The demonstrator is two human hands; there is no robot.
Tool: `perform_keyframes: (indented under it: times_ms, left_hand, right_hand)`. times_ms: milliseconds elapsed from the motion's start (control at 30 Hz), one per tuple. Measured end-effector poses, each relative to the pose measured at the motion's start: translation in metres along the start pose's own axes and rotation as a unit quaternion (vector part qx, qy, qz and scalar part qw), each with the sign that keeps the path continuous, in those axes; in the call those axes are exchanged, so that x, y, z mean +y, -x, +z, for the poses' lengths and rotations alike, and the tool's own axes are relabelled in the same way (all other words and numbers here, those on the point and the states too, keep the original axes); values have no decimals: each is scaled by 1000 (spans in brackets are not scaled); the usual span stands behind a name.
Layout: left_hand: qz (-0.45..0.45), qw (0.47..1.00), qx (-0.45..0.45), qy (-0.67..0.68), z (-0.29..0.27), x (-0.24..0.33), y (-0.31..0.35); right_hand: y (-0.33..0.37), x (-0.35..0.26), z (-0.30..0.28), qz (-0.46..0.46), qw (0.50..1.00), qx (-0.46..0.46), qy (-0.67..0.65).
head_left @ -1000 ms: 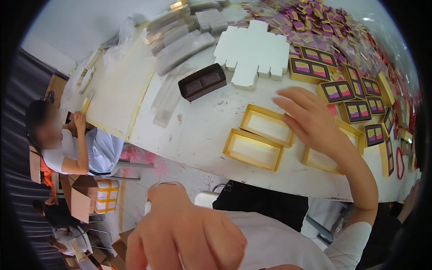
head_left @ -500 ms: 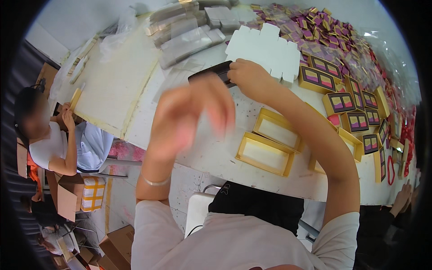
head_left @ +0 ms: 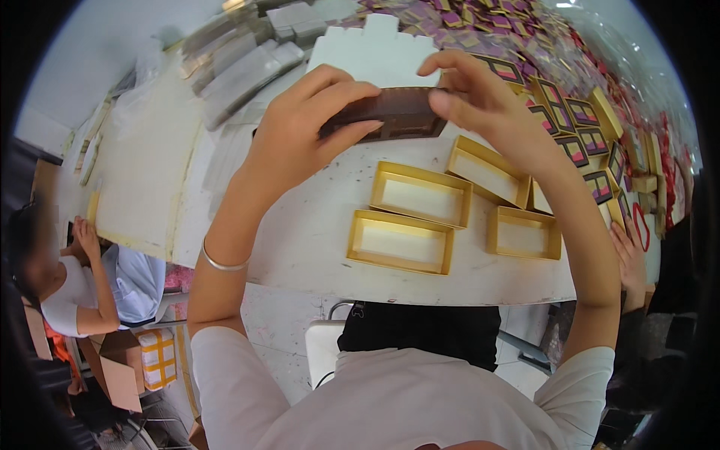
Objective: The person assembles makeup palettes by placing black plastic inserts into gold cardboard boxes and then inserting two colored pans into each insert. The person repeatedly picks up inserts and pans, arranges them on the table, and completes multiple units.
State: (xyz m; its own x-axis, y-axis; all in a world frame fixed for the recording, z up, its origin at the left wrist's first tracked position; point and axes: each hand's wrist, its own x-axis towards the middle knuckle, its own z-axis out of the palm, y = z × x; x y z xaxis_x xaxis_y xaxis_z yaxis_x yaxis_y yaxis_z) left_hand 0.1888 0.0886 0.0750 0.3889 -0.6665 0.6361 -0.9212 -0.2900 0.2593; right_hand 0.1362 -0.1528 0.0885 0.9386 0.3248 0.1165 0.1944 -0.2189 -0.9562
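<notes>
A dark brown box insert (head_left: 409, 112) with cut-out openings is held up over the table, tilted. My left hand (head_left: 300, 124) is closed on its left end, fingers over the upper edge and thumb along the lower side. At the other end, my right hand (head_left: 487, 105) has its thumb against the insert, with the index finger raised and curved above it; its remaining fingers are partly hidden. Just beyond lies a flat white die-cut carton (head_left: 367, 56). Nearer to me sit several open gold trays, among them one in front (head_left: 401, 259) and one at the right (head_left: 525, 251).
Clear plastic sleeves (head_left: 251, 79) are stacked at the back left. Filled boxes with pink and yellow pieces (head_left: 592, 141) stand at the right, below a heap of small purple and gold pieces (head_left: 517, 26). A co-worker (head_left: 71, 289) sits at the left; another person's hand (head_left: 631, 259) shows at right.
My left hand has come in, from a motion blur, to grip the dark brown insert. The insert has swung towards level between both hands. My view has shifted to the right.
</notes>
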Motion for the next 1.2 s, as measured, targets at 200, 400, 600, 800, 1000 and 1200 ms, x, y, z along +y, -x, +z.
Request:
perform_keyframes:
  times_ms: [200, 400, 600, 800, 1000, 1200]
  left_hand:
    - [-270, 801, -188, 500, 36, 1, -27]
    - [-196, 908, -316, 193, 24, -6, -11]
    - [-165, 844, -434, 267, 36, -11, -5]
    - [-184, 814, -455, 311, 36, -14, -6]
    - [-179, 827, -449, 286, 35, -14, -4]
    - [-190, 815, -460, 296, 34, -17, -6]
  right_hand:
    - [61, -11, 10, -150, 905, 92, 387]
    - [88, 3, 11, -104, 854, 67, 505]
    - [77, 11, 25, -127, 831, 9, 542]
    - [88, 12, 18, -66, 847, -55, 525]
    - [85, 19, 22, -51, 919, -64, 386]
    - [90, 18, 2, -111, 892, -155, 409]
